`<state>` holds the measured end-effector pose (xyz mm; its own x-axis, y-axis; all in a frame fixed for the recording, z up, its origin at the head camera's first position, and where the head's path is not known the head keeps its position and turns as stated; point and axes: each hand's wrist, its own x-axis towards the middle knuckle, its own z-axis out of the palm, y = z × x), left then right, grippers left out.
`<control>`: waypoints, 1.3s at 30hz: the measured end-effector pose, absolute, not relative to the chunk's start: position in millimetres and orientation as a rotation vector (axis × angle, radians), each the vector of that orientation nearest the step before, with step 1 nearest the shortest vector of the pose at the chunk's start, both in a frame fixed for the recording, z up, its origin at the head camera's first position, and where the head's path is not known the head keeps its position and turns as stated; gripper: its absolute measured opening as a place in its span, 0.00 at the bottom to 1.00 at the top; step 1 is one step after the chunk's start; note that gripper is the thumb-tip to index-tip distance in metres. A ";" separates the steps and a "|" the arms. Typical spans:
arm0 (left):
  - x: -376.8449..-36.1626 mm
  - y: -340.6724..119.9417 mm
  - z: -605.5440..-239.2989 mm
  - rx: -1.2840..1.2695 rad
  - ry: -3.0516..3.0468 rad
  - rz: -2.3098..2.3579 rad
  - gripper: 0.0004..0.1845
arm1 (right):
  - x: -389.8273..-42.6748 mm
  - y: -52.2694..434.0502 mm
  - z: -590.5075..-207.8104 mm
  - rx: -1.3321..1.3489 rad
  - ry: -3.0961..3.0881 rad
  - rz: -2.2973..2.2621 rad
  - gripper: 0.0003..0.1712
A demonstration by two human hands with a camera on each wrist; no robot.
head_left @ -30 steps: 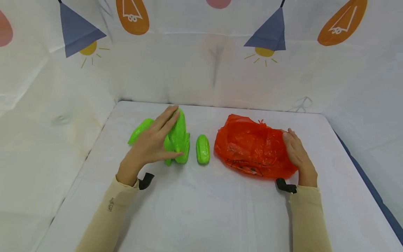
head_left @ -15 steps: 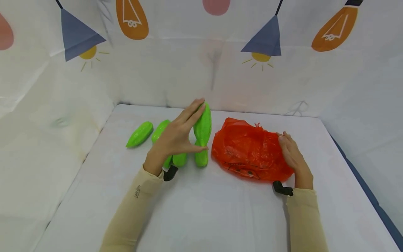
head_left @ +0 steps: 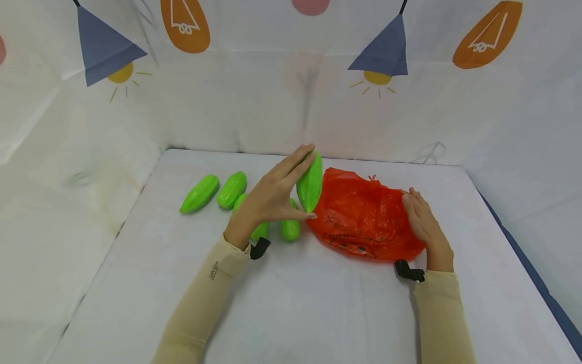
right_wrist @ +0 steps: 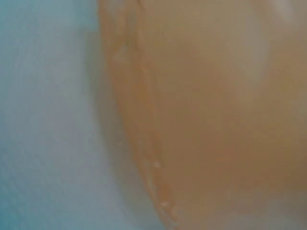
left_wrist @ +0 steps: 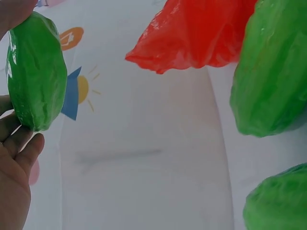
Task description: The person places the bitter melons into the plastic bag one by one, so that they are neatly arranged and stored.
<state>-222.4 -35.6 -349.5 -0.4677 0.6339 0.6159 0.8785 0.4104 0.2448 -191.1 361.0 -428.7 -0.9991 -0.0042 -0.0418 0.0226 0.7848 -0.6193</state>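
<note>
In the head view my left hand (head_left: 273,197) pinches a plump, ridged green cucumber-like vegetable (head_left: 310,183) between fingertips and thumb. It is raised upright at the left edge of a red plastic bag (head_left: 364,217). The left wrist view shows the same vegetable (left_wrist: 37,72) with fingers at both ends. My right hand (head_left: 424,222) grips the bag's right side, its fingers partly hidden. The right wrist view is blurred, filled mostly by the bag (right_wrist: 216,115). Left of the bag lie several similar vegetables (head_left: 290,228), some partly behind my left hand.
At the far left of the white table (head_left: 318,313) lie two more green vegetables, one pointed (head_left: 200,194) and one rounder (head_left: 232,190). Behind the table hangs a white cloth (head_left: 254,101) printed with lamps and bulbs.
My left hand has carried the green vegetable rightward from the group to the bag's left edge, uncovering vegetables at the left. My right hand stays at the bag's right side.
</note>
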 end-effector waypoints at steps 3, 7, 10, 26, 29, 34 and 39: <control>-224.3 -31.2 -353.2 -1.296 -2.212 -0.770 0.65 | -191.5 359.5 -427.8 0.022 2.925 -1.007 0.40; -225.0 -22.7 -359.7 -1.276 -2.187 -0.769 0.66 | -191.9 357.9 -427.7 0.039 2.919 -0.997 0.39; -224.1 -15.3 -365.5 -1.249 -2.189 -0.785 0.66 | -192.0 357.7 -427.8 0.037 2.921 -0.992 0.39; -216.9 22.7 -403.7 -1.244 -2.420 -0.725 0.65 | -190.8 359.3 -427.5 -0.004 2.920 -1.013 0.40; -217.2 26.6 -411.2 -1.242 -2.465 -0.668 0.65 | -191.2 359.2 -428.1 -0.004 2.923 -1.017 0.40; -216.3 31.3 -418.4 -1.220 -2.510 -0.614 0.65 | -192.2 358.9 -429.3 -0.024 2.937 -1.030 0.39; -214.5 34.7 -420.4 -1.172 -2.609 -0.660 0.65 | -192.2 359.4 -429.4 -0.042 2.943 -1.040 0.39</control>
